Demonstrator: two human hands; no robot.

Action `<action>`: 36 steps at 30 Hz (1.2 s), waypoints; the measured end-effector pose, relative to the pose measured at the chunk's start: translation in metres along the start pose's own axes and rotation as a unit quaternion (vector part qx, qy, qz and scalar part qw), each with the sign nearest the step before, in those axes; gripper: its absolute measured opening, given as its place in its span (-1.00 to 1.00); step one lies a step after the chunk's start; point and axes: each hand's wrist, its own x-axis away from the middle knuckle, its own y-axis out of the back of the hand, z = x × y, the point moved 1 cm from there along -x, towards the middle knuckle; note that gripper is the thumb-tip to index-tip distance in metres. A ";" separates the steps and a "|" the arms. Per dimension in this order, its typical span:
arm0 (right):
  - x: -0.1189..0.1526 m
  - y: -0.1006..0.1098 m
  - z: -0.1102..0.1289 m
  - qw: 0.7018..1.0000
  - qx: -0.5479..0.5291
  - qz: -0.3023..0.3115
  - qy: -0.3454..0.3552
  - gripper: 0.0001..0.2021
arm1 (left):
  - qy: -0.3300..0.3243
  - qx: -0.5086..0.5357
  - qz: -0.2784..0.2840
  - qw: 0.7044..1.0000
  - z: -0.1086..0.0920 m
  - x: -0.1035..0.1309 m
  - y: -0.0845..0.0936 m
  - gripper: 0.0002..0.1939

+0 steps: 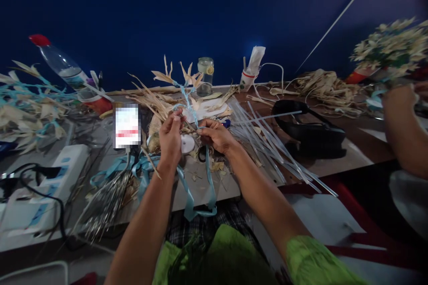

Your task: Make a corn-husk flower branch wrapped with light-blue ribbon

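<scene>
A branching stem (191,110) wrapped in light blue ribbon stands upright between my hands, topped by pale dried-husk flowers (190,78). My left hand (171,136) is closed, pinching a side branch of that stem at its fingertips. Lower down, thumb and fingers of my right hand (215,134) press together on the stem's bottom end. From there the loose blue ribbon (189,202) hangs in a loop past the table edge and back up beside my left wrist. A white rounded object (187,144) lies between my hands.
Clear plastic sticks (267,142) and a black headset (307,131) lie to the right. Left are a lit phone (126,125), metal wires (109,207) and a power strip (63,178). A glass jar (205,75) stands behind. Another person's arm (403,120) reaches in at far right.
</scene>
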 end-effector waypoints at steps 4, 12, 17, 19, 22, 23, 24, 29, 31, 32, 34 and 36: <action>0.000 -0.002 -0.001 1.000 0.021 -0.021 -0.006 -0.77 | 0.026 0.081 0.030 0.996 -0.002 0.001 -0.003 -0.68; -0.002 0.000 -0.009 0.997 0.073 -0.014 0.002 -0.84 | 0.152 0.197 0.076 0.966 -0.003 0.004 -0.007 -0.78; -0.002 -0.001 -0.012 0.996 0.084 -0.006 -0.006 -0.86 | 0.159 0.231 0.074 0.957 -0.008 0.003 -0.008 -0.83; -0.002 -0.001 -0.012 0.996 0.089 -0.010 -0.011 -0.86 | 0.158 0.229 0.064 0.958 -0.008 0.003 -0.009 -0.83; -0.002 -0.001 -0.013 0.995 0.093 -0.013 -0.018 -0.86 | 0.154 0.226 0.068 0.960 -0.009 0.002 -0.008 -0.83; -0.002 -0.001 -0.013 0.996 0.092 -0.012 -0.018 -0.86 | 0.153 0.226 0.072 0.959 -0.009 0.002 -0.007 -0.84; -0.002 -0.001 -0.013 0.996 0.088 -0.011 -0.018 -0.86 | 0.151 0.225 0.077 0.960 -0.008 0.002 -0.007 -0.85; -0.003 0.001 -0.011 0.998 0.054 -0.011 -0.014 -0.85 | 0.110 0.155 0.067 0.979 -0.001 0.006 -0.008 -0.90; -0.003 0.002 -0.010 0.999 0.037 -0.012 -0.014 -0.83 | 0.064 0.074 0.043 0.994 0.004 0.010 -0.010 -0.93; -0.003 0.002 -0.008 0.999 0.030 -0.011 -0.014 -0.82 | 0.051 0.034 0.037 0.997 0.006 0.012 -0.011 -0.93; -0.002 0.002 -0.006 1.000 0.018 -0.008 -0.011 -0.81 | 0.069 -0.004 0.050 0.996 0.010 0.016 -0.014 -0.89; -0.001 0.001 -0.003 1.000 0.015 -0.007 -0.013 -0.81 | 0.132 0.025 0.090 0.987 0.012 0.017 -0.016 -0.84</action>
